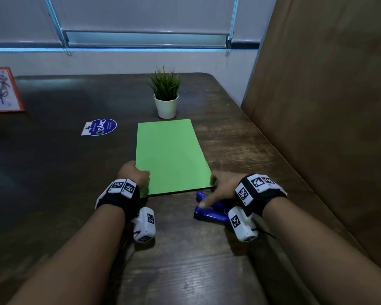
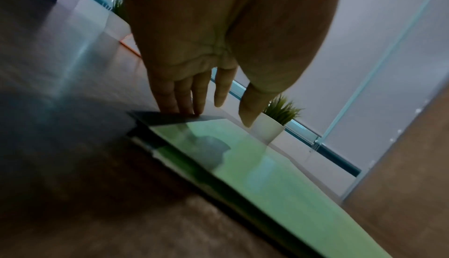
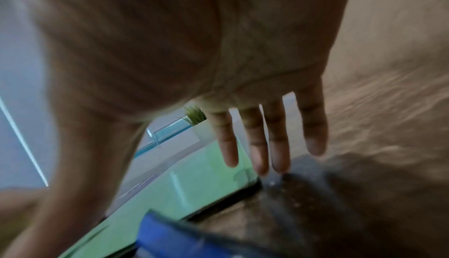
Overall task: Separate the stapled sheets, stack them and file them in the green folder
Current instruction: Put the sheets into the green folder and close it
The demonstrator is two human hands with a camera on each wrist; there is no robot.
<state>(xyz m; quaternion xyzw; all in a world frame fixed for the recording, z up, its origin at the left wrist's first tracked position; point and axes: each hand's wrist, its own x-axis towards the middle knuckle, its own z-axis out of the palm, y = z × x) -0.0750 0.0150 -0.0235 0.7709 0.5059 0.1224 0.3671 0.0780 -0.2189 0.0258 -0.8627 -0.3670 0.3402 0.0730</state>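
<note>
Your green folder lies shut on the dark worktop.
A sticker to its left reads "ClayGO". Your left hand touches the near-left corner with straight fingers; your right hand rests open at the near-right corner, over a blue stapler.

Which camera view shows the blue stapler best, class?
The head view: the blue stapler lies whole on the table just near of the green folder, under the right hand. The right wrist view shows only a blurred blue part; the left wrist view shows none.
</note>
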